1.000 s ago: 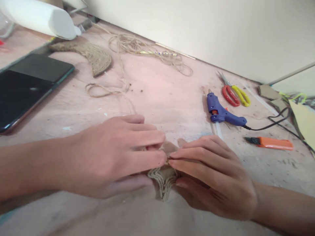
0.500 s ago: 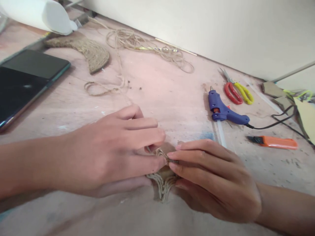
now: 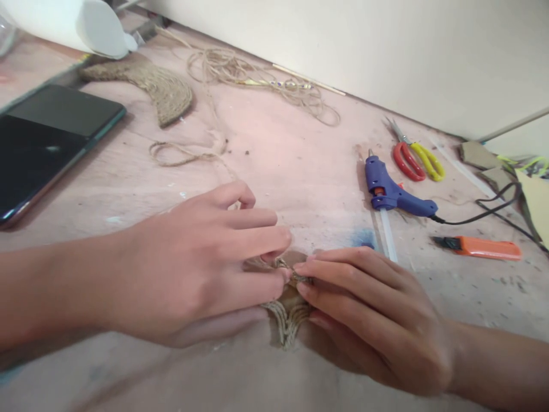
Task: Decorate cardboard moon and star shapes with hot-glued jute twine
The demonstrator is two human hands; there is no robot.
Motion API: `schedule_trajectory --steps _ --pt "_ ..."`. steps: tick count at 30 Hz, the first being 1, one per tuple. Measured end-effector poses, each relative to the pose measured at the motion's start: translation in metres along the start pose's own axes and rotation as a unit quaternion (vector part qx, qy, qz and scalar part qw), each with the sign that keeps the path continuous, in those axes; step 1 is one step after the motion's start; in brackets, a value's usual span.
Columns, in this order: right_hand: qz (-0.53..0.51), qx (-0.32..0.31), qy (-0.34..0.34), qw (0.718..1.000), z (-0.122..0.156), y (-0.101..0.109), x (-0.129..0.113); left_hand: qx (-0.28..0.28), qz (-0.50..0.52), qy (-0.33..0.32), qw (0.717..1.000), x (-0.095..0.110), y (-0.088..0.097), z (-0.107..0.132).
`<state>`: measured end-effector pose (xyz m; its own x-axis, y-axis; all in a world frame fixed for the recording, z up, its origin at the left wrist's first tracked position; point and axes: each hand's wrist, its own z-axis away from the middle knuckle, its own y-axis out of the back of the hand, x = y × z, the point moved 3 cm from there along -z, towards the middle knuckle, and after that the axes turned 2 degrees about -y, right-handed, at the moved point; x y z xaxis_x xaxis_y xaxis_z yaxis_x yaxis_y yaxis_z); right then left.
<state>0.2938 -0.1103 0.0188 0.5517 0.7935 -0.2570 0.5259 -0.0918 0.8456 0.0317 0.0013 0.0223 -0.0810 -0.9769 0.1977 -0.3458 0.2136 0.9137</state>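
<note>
Between my hands, low in the middle of the view, lies a small twine-covered piece [image 3: 286,326] with a pointed lower end and rows of jute twine along its edges. A bare brownish patch shows at its centre. My left hand [image 3: 214,257] pinches the twine at the upper left of the piece between bent fingers. From the right, my right hand [image 3: 377,309] presses thumb and fingertips together on the twine at the piece's upper right edge. My fingers hide much of the piece. A strand of jute twine [image 3: 184,157] runs from behind my left hand toward the back.
Right of centre lie a blue glue gun [image 3: 386,189] with a cord, red-and-yellow scissors [image 3: 418,157] and an orange cutter [image 3: 486,248]. At left are a phone [image 3: 51,143], a twine-wrapped crescent [image 3: 158,91] and a white bottle [image 3: 72,26]. Tangled twine [image 3: 227,66] lies near the wall.
Both hands keep their grip on the twine, with only a slight shift of the left fingertips. The whole view has moved a little.
</note>
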Motion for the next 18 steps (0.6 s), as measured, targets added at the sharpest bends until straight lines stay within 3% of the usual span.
schedule_trajectory --steps 8,18 --pt "-0.025 0.001 -0.017 1.0 0.002 -0.001 0.005 0.003 0.045 0.009 0.999 -0.002 -0.003 0.0" --pt "-0.082 0.008 -0.075 0.994 0.001 0.022 0.021 0.01 0.083 0.044 0.995 -0.003 -0.004 0.003"
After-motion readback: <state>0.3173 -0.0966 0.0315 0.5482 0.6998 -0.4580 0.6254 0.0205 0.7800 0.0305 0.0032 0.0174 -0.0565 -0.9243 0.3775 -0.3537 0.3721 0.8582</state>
